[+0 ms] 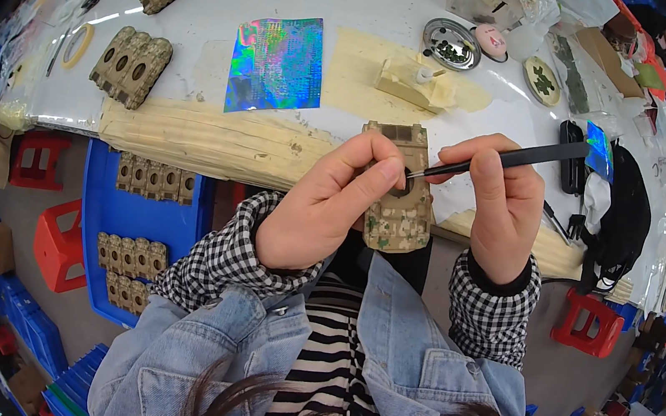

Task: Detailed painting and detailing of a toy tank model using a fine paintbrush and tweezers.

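Observation:
Between my hands, at the table's near edge, lies a camouflage-patterned model vehicle hull (398, 227) with a round opening. My left hand (312, 209) is closed over its left side, thumb and forefinger pinched near that opening. Whatever sits between those fingertips is too small or hidden to make out. Black tweezers (543, 155) are held in my right hand (508, 210), and their fine tip meets the left fingertips above the hull. Beyond my left hand lies a shiny rainbow-coloured foil sheet (276, 64).
Camouflage parts with oval openings (131, 66) lie on the table's left. More rest in a blue tray (150, 222) below. A metal dish (429, 37) holds dark pieces. A tape-covered block (412, 84) stands nearby. Red stools (61, 244) flank me; a black bag (621, 208) is right.

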`<action>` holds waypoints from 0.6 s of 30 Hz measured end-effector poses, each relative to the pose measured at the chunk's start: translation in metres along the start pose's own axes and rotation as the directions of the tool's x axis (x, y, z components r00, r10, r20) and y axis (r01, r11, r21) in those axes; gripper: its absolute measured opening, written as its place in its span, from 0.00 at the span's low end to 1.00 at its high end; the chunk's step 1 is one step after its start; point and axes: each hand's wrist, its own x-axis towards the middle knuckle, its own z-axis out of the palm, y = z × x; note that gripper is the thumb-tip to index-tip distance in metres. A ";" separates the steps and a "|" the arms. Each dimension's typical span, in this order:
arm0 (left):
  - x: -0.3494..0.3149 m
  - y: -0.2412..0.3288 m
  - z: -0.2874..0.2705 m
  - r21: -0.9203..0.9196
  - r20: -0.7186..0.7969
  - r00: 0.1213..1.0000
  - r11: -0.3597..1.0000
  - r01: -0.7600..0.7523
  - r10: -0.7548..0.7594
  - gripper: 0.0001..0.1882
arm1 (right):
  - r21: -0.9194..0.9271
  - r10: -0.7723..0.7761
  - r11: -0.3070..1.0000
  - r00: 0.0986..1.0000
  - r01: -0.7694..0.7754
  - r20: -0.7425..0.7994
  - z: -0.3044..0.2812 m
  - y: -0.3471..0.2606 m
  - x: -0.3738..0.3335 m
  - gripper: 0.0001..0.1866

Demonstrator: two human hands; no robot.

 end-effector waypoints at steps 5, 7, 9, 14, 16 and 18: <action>0.001 -0.003 0.003 -0.054 -0.049 0.997 0.997 -0.056 0.053 0.10 | -0.052 -0.087 0.995 0.996 0.085 -0.035 0.000 -0.003 -0.007 0.12; 0.003 -0.007 0.006 -0.079 -0.090 0.989 0.989 -0.126 0.119 0.10 | -0.026 -0.118 0.993 0.992 0.117 -0.047 0.004 -0.001 -0.012 0.12; 0.003 -0.009 0.007 -0.078 -0.110 0.982 0.984 -0.162 0.152 0.10 | 0.045 -0.093 0.994 0.994 0.095 -0.063 0.009 0.001 -0.016 0.12; 0.003 -0.006 0.009 -0.028 -0.087 0.970 0.973 -0.228 0.225 0.09 | 0.002 -0.068 0.998 0.995 0.068 -0.068 0.009 0.008 -0.017 0.16; 0.004 -0.007 0.007 0.017 -0.075 0.968 0.971 -0.238 0.239 0.10 | -0.027 -0.067 0.997 0.995 0.065 -0.074 0.009 0.007 -0.017 0.18; 0.003 -0.008 0.006 0.026 -0.070 0.967 0.970 -0.243 0.244 0.10 | -0.020 -0.050 0.999 0.995 0.049 -0.083 0.012 0.005 -0.017 0.18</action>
